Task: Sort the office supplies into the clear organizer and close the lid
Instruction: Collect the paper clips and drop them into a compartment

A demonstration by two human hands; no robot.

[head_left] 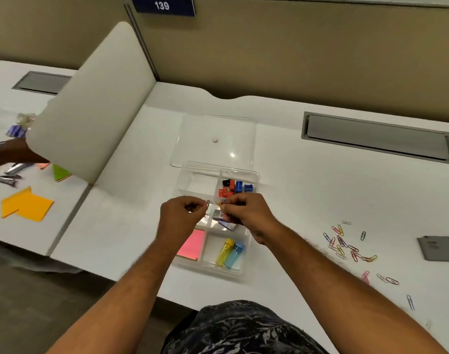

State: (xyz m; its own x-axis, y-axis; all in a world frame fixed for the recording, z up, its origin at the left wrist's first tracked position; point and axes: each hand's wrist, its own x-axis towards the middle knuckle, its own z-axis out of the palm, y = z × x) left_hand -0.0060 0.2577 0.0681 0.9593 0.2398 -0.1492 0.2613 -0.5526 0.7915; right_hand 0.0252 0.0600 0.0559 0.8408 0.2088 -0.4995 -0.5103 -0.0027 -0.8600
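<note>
1. The left hand (178, 213) is pinched shut on a few paper clips (205, 203), held above the middle of the clear organizer (254, 178).
2. The right hand (246, 212) faces it, fingers closed on more clips; the two grips are near each other, not touching.
3. Just beyond the grips, a far compartment holds red, blue and black binder clips (233, 188).
4. Nearer the person than the grips lie a pink sticky-note pad (191, 245) and yellow and blue lighters (231, 252), in separate compartments.
5. The lid (215, 140) lies flat on the desk (307, 190) beyond the organizer.
6. Loose paper clips (346, 245) are scattered well to the right of the right hand.
</note>
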